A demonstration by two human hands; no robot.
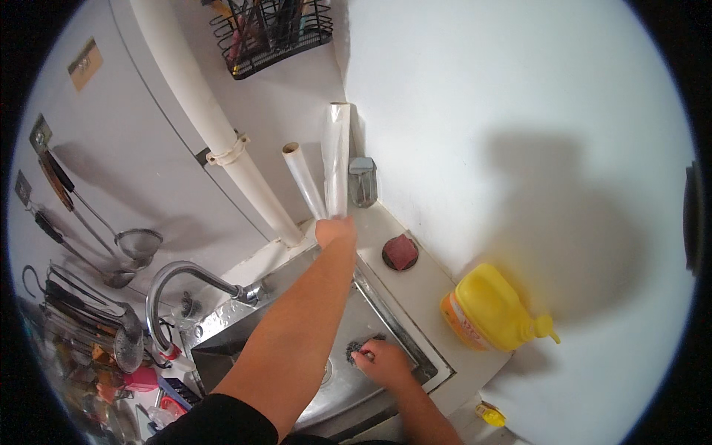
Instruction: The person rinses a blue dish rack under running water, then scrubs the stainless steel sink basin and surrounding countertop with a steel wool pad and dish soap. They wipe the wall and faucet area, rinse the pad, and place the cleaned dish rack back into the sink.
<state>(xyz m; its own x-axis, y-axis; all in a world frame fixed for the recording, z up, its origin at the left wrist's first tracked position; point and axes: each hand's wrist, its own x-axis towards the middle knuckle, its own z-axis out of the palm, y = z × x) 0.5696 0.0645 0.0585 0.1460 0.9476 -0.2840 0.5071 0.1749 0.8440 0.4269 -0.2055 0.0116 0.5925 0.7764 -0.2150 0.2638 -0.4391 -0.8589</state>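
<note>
My left hand (335, 231) reaches far across the sink to the back corner, at the foot of a large clear plastic-film roll (336, 156) and a thinner film roll (303, 178). Its fingers are hidden from me, so whether it grips a roll cannot be told. Down in the stainless-steel sink (347, 320), my right hand (381, 361) holds a dark wire scourer (356, 349) against the metal, near the right wall. My left forearm covers part of the basin and most of the drain (327, 371).
A chrome faucet (194, 267) arches at the left. On the right ledge are a reddish sponge (400, 252) on a round dark holder and a yellow jug (489, 308). A clear grey-topped container (363, 181) stands in the corner. Ladles and a strainer (139, 243) hang left.
</note>
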